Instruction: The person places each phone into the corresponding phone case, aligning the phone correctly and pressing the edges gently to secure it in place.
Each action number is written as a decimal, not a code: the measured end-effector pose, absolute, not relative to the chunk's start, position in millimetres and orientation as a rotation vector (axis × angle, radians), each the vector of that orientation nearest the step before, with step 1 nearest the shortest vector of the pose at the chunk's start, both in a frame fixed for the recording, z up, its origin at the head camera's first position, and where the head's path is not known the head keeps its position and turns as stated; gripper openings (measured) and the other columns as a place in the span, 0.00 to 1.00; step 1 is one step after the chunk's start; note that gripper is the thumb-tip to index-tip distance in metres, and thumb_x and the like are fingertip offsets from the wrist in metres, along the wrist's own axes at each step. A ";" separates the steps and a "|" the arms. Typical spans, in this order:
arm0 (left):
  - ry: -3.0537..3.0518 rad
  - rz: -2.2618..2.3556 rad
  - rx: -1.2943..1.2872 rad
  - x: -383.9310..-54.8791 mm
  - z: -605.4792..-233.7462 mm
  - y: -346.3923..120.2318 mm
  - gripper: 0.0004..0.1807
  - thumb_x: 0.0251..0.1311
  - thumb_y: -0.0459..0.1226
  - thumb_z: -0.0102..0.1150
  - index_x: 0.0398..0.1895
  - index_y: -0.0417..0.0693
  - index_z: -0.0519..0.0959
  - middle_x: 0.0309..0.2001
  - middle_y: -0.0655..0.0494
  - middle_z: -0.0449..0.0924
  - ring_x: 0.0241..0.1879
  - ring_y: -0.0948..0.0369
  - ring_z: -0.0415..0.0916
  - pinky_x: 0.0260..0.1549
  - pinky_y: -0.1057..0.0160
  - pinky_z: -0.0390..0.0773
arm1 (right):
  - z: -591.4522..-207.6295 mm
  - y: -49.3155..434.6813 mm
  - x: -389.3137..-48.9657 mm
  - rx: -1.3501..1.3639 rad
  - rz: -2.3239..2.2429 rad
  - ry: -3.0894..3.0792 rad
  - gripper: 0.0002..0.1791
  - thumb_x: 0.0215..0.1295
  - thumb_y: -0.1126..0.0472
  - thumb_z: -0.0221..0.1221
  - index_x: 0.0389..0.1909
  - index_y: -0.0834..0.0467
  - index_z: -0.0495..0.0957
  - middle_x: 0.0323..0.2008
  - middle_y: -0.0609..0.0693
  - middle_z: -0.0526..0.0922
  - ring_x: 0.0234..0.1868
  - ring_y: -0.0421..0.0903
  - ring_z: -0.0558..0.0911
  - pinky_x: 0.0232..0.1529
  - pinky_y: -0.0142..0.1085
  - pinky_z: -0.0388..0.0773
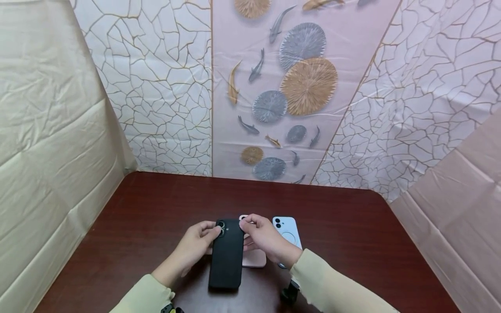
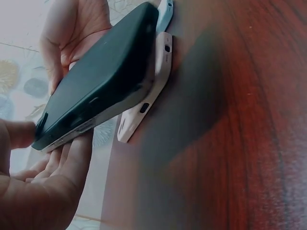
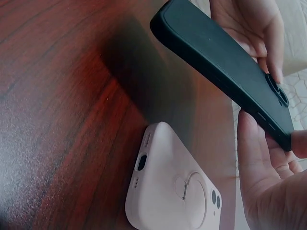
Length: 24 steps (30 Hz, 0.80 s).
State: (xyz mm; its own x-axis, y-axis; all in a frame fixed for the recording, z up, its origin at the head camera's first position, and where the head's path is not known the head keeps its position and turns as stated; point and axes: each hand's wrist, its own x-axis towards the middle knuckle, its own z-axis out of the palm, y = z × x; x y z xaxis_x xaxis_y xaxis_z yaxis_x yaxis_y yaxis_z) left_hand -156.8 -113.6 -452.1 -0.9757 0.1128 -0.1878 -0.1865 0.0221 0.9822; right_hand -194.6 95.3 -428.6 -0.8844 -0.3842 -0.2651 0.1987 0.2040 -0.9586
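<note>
A black-cased phone [image 1: 227, 263] is gripped at its camera end by both hands, its back facing up. My left hand [image 1: 192, 245] pinches the left edge beside the lenses, thumb on top and fingers underneath. On the opposite edge, my right hand [image 1: 268, 238] pinches the top corner between thumb and fingers. In the left wrist view a paler edge shows along the underside of the black case [image 2: 100, 72]. The phone is tilted and lifted off the table. Partly behind it and the right hand lies a pink-cased phone [image 3: 168, 187], back up.
A light blue-cased phone [image 1: 287, 225] with a ring on its back lies right of the pink one, partly behind the right forearm. Everything is on a dark red wooden table [image 1: 164, 204]. Patterned cloth [image 1: 168, 87] hangs behind the table's far edge.
</note>
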 end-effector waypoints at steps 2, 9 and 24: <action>2.110 2.075 -0.111 -157.1 -450.8 -112.6 0.23 0.69 0.45 0.55 0.58 0.36 0.72 0.49 0.42 0.80 0.38 0.55 0.82 0.34 0.55 0.82 | -428.3 94.5 -193.1 -0.185 -1.723 2.032 0.15 0.73 0.53 0.53 0.47 0.62 0.74 0.36 0.57 0.83 0.34 0.55 0.85 0.36 0.49 0.82; 2.138 2.109 -0.122 -155.4 -450.2 -108.2 0.19 0.70 0.43 0.54 0.53 0.36 0.74 0.42 0.45 0.83 0.34 0.54 0.82 0.33 0.53 0.82 | -424.7 95.9 -191.4 -0.195 -1.715 2.024 0.14 0.73 0.53 0.53 0.47 0.61 0.74 0.36 0.57 0.83 0.34 0.55 0.85 0.37 0.50 0.82; 2.111 2.152 -0.046 -151.0 -445.7 -109.2 0.12 0.71 0.35 0.51 0.48 0.33 0.73 0.38 0.46 0.82 0.33 0.55 0.81 0.34 0.53 0.82 | -425.4 93.3 -191.4 -0.198 -1.695 2.045 0.13 0.74 0.55 0.53 0.45 0.61 0.74 0.35 0.57 0.83 0.33 0.54 0.85 0.35 0.49 0.82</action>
